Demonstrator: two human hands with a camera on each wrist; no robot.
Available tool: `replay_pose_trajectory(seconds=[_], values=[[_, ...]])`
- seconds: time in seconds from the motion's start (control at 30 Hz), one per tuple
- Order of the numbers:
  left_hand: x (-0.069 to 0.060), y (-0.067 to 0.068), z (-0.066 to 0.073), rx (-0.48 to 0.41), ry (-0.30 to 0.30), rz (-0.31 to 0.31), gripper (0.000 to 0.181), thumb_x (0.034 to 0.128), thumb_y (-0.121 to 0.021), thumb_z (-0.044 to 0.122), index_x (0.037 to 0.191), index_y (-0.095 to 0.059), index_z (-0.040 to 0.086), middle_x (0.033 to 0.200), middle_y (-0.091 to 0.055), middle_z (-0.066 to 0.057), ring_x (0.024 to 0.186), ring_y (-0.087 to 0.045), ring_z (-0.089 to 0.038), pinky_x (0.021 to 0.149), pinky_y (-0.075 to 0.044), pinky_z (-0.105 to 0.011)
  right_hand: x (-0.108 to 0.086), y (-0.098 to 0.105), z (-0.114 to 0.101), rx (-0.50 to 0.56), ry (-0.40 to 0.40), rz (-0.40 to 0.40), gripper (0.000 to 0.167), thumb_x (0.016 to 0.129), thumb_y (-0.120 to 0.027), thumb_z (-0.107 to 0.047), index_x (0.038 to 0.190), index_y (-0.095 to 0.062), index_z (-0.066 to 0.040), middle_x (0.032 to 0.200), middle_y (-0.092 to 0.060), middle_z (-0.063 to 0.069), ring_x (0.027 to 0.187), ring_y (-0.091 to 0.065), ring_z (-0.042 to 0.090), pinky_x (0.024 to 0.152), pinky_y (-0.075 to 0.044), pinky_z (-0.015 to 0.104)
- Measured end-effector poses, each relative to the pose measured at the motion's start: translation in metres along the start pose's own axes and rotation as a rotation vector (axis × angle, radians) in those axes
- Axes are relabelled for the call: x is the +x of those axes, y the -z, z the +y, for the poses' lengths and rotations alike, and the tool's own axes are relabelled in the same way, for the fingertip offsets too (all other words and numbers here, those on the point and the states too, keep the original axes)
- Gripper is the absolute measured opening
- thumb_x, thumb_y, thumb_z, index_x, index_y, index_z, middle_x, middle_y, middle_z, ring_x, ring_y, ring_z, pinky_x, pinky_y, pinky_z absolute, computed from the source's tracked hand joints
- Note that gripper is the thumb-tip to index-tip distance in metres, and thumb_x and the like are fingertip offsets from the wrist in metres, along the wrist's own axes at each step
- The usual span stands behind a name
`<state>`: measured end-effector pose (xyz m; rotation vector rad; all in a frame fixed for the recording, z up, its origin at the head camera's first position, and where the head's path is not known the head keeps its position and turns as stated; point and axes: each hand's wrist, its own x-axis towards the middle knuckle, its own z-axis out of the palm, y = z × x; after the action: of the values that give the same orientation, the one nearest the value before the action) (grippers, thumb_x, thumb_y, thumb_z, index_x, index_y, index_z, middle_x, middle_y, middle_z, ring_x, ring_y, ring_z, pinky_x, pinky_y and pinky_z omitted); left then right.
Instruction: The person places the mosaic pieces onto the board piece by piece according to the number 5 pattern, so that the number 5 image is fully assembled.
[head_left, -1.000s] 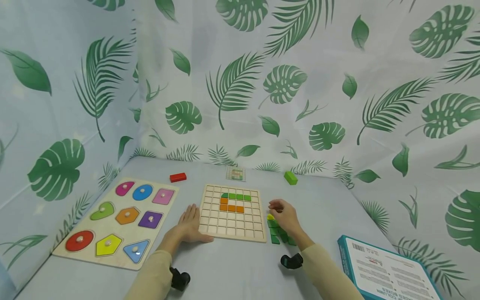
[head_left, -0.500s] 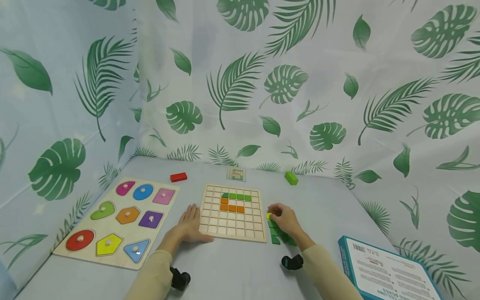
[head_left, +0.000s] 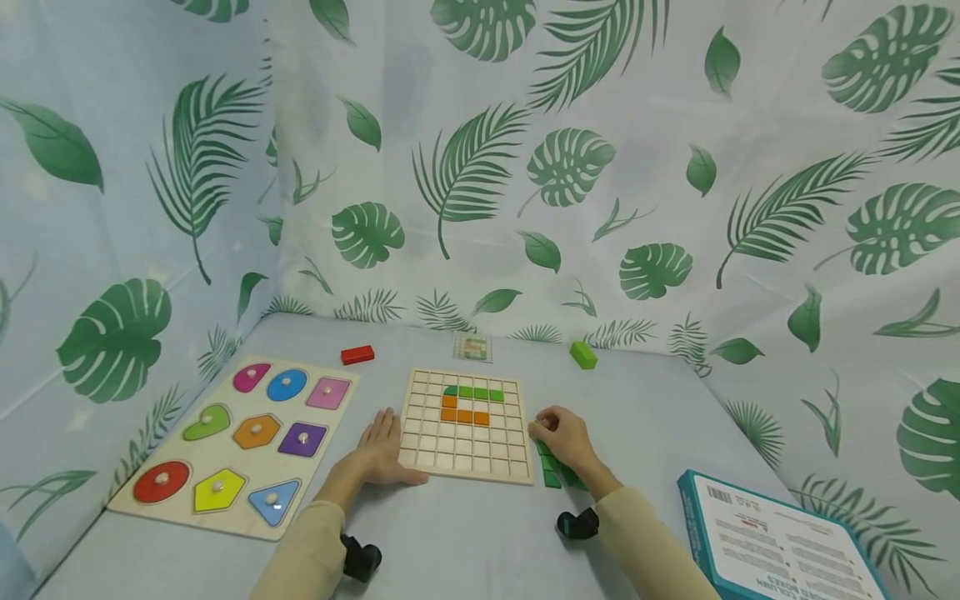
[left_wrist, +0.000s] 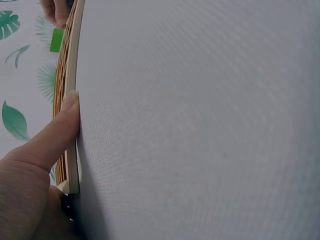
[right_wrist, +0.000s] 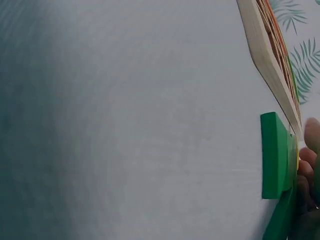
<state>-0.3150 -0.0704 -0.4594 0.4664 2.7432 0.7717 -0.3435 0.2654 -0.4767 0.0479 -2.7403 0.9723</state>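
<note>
My left hand lies flat with fingers straight along the left side of a wooden grid board. In the left wrist view its thumb presses the board's near edge. Green tiles and orange tiles sit in the grid. Just off the board's right edge, my right hand has curled fingers that pinch a small yellow tile, hidden in the head view; a yellow sliver shows by the fingers in the right wrist view. Loose green tiles lie under that hand.
A pattern card lies behind the board, between a red block and a green block. At left is a knobbed shape puzzle. A teal-edged box stands at right.
My right hand has shifted slightly left towards the board, and the yellow tile, visible before, is now covered by its fingers. My left hand has stayed in place.
</note>
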Motion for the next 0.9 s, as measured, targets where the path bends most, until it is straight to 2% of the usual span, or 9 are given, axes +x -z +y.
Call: replay_pose_trajectory(seconds=[0.13, 0.3, 0.43, 0.63, 0.9], values=[[0.0036, -0.0018, -0.0024, 0.008, 0.003, -0.015, 0.117, 0.0741, -0.073, 0.053, 0.144, -0.008, -0.014, 0.152, 0.000, -0.030, 0.141, 0.005, -0.038, 0.113, 0.000, -0.047, 0.0016, 0.0027, 0.0009, 0.026, -0.025, -0.042, 0.015, 0.089, -0.064, -0.012, 0.102, -0.065, -0.005, 0.086, -0.060, 0.003, 0.077, -0.053, 0.016, 0.068, -0.046, 0.031], [0.0028, 0.0011, -0.0013, -0.008, 0.001, -0.009, 0.116, 0.0727, -0.076, 0.049, 0.143, -0.009, -0.016, 0.152, -0.002, -0.031, 0.141, 0.003, -0.040, 0.113, -0.001, -0.049, 0.0009, 0.0072, -0.0006, 0.111, -0.041, -0.095, 0.026, 0.083, -0.069, -0.006, 0.108, -0.064, -0.003, 0.091, -0.062, 0.003, 0.082, -0.056, 0.017, 0.071, -0.047, 0.032], [0.0016, 0.0001, -0.0011, 0.002, 0.002, -0.006, 0.115, 0.0723, -0.076, 0.048, 0.143, -0.011, -0.016, 0.151, -0.004, -0.032, 0.140, 0.000, -0.042, 0.113, -0.003, -0.051, -0.0003, 0.0071, -0.0031, 0.117, -0.018, -0.090, 0.027, 0.081, -0.070, -0.004, 0.107, -0.063, 0.000, 0.090, -0.064, 0.004, 0.081, -0.057, 0.017, 0.069, -0.048, 0.032], [0.0006, -0.0011, 0.0001, 0.013, 0.000, 0.005, 0.113, 0.0737, -0.075, 0.047, 0.143, -0.012, -0.016, 0.151, -0.005, -0.032, 0.140, -0.002, -0.042, 0.113, -0.006, -0.051, -0.0006, 0.0037, -0.0049, 0.077, -0.021, -0.056, 0.023, 0.084, -0.068, -0.007, 0.106, -0.064, -0.002, 0.089, -0.063, 0.002, 0.081, -0.058, 0.016, 0.073, -0.048, 0.032], [-0.0025, 0.0010, 0.0009, -0.019, -0.004, 0.012, 0.116, 0.0718, -0.078, 0.047, 0.143, -0.011, -0.016, 0.151, -0.004, -0.032, 0.140, 0.000, -0.042, 0.113, -0.004, -0.050, -0.0013, 0.0037, -0.0044, 0.085, -0.003, -0.066, 0.029, 0.079, -0.073, -0.005, 0.107, -0.065, -0.002, 0.091, -0.064, 0.002, 0.084, -0.059, 0.017, 0.075, -0.049, 0.034]])
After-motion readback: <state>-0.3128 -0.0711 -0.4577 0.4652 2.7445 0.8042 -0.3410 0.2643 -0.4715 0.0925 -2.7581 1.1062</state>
